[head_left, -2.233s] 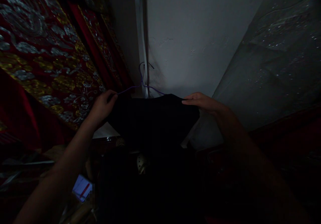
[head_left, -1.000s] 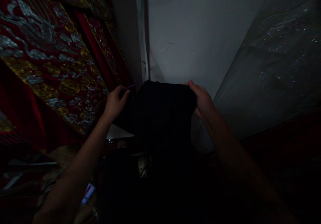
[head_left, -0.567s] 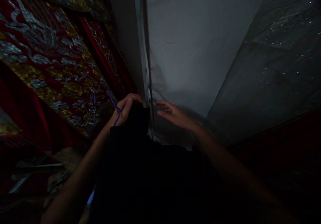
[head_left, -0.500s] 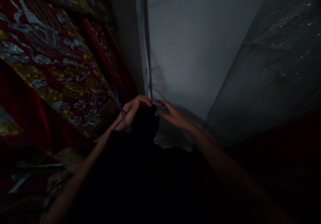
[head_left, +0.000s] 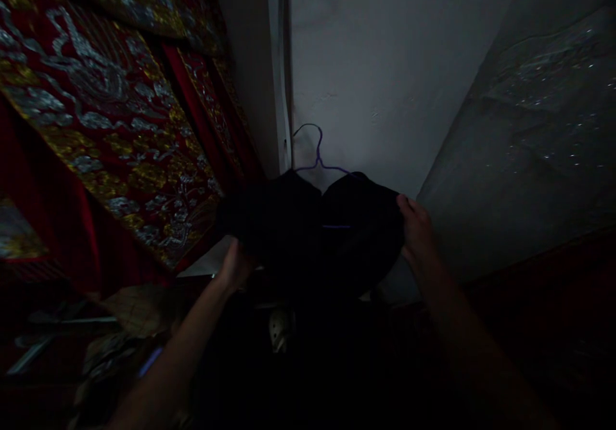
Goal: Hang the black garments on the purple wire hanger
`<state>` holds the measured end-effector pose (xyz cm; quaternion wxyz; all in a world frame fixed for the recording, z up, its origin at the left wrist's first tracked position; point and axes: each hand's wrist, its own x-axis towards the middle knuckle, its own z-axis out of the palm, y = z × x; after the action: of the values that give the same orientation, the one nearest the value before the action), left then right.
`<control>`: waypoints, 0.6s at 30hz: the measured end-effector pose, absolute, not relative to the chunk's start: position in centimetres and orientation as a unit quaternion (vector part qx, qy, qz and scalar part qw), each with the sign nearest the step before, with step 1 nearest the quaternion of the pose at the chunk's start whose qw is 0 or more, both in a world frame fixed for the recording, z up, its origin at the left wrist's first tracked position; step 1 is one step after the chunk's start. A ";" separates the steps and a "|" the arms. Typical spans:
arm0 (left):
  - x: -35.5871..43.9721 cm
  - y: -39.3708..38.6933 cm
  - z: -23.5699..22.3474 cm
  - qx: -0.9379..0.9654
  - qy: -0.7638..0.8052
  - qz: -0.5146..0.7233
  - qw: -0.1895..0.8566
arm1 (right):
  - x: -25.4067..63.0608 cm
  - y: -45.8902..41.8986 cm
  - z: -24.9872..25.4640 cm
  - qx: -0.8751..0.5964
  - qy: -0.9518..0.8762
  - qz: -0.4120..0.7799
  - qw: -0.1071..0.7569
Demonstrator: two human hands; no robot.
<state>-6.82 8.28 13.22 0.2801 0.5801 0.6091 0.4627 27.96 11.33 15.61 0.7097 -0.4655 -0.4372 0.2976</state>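
A black garment is spread over a purple hanger, whose hook rises bare against the pale wall. The hanger's lower bar shows as a thin line inside the garment's neck opening. My left hand grips the garment's left side, fingers partly hidden behind the cloth. On the opposite side, my right hand pinches the garment's edge with the thumb on top. In the dim light the garment's lower part merges into the dark.
Red cloth embroidered in silver and gold hangs at the left. A pale wall stands ahead, with a shiny translucent sheet at the right. Below lies a light shoe with holes; blurred clutter fills the lower left.
My hands were close together at the dark cloth, the purple hanger by my left wrist. Now they are apart, holding the garment's two sides, and the hanger sits within it.
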 end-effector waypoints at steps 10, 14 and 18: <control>-4.7 5.1 5.5 0.343 0.470 0.632 0.512 | 24.3 11.1 15.2 -0.442 -0.433 0.346 0.705; -3.3 3.0 4.2 0.236 0.497 0.625 0.555 | 23.7 7.7 10.3 -0.537 -0.329 0.165 0.759; -2.5 1.3 3.6 0.148 0.513 0.600 0.595 | 18.6 3.1 4.2 -0.602 -0.320 0.198 0.705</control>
<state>-2.45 1.32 3.60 0.5953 0.1482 0.5131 0.6003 18.61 3.10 4.20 0.7045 -0.6020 -0.3196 0.1978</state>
